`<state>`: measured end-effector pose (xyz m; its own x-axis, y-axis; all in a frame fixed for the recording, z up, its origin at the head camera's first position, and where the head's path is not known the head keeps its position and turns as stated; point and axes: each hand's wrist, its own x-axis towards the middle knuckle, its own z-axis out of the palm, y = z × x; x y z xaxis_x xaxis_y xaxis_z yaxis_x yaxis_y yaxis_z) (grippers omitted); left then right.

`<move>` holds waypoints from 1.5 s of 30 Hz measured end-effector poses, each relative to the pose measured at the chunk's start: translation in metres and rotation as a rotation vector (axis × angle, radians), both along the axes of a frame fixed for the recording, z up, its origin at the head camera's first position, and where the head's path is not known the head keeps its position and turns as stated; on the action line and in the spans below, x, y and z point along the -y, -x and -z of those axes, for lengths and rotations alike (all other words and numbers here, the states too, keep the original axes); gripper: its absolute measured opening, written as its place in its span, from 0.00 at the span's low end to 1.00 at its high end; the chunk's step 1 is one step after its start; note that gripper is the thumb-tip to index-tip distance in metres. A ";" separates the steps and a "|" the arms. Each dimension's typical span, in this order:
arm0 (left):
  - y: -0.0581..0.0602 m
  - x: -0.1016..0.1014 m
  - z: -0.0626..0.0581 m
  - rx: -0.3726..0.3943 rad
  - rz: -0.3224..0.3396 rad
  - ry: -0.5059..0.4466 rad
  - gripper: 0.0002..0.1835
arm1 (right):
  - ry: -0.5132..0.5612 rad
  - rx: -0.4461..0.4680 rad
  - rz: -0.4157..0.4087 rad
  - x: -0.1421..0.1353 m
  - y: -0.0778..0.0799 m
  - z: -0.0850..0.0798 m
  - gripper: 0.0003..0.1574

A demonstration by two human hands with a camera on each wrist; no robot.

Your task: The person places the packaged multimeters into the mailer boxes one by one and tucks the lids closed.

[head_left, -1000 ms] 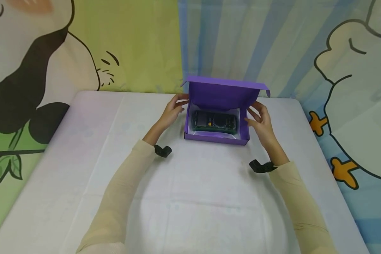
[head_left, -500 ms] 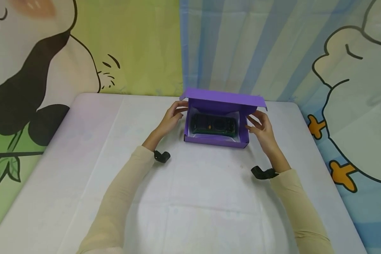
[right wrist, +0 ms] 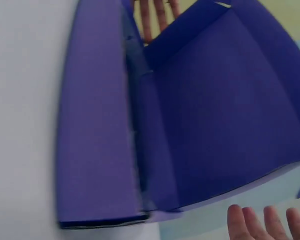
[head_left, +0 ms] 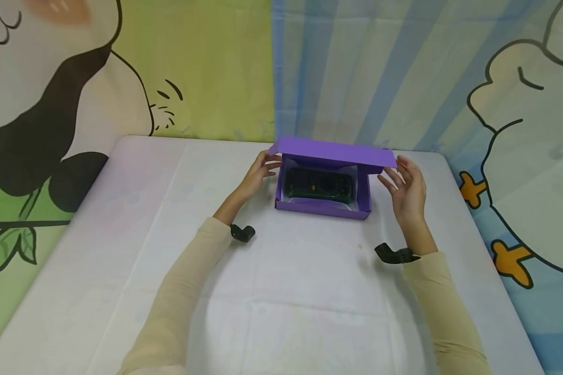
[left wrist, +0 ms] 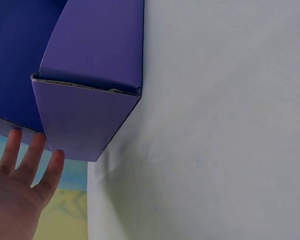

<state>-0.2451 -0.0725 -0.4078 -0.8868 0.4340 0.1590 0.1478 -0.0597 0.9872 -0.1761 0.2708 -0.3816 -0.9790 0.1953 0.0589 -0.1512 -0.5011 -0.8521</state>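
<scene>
A purple cardboard box (head_left: 322, 208) stands near the far edge of the table, its hinged lid (head_left: 335, 152) tilted forward and partly down over it. Inside, in clear plastic, lies a dark multimeter (head_left: 318, 186), shaded by the lid. My left hand (head_left: 254, 176) is at the box's left side; in the left wrist view its extended fingertips (left wrist: 56, 157) reach to the lid's side edge. To the right of the lid, my right hand (head_left: 410, 195) has its fingers spread, fingertips close by the lid's right corner. The right wrist view shows those fingers (right wrist: 270, 222) below the lid's edge.
A white cloth covers the table (head_left: 286, 291). Behind it hangs a backdrop (head_left: 220, 67) with cartoon animals and stripes. A black camera mount (head_left: 243, 233) sits on the left wrist, another black mount (head_left: 394, 253) on the right.
The lid has tipped forward and lower over the box. My right hand has left the box's right wall and moved outward, fingers straightening beside the lid. The left hand has stayed at the left side.
</scene>
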 end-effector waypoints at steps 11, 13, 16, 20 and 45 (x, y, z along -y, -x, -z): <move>-0.008 0.002 -0.027 -0.097 -0.192 -0.086 0.25 | -0.358 -0.168 -0.040 0.009 -0.009 -0.025 0.33; -0.013 0.003 -0.039 -0.145 -0.167 -0.055 0.27 | -0.423 -0.169 -0.044 0.009 -0.010 -0.023 0.30; -0.018 0.003 -0.052 -0.239 -0.107 0.024 0.35 | -0.489 -0.164 -0.039 0.006 -0.010 -0.021 0.29; -0.021 0.001 -0.058 -0.317 -0.110 0.105 0.35 | -0.510 -0.149 -0.025 0.004 -0.009 -0.018 0.29; -0.033 0.014 -0.029 -0.410 -0.166 0.353 0.24 | -0.561 -0.156 -0.028 -0.002 -0.029 0.009 0.26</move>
<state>-0.2124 -0.0869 -0.3788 -0.8441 0.3832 0.3749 0.5023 0.3209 0.8029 -0.1473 0.2732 -0.3910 -0.9548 0.0673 0.2895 -0.2892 0.0153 -0.9572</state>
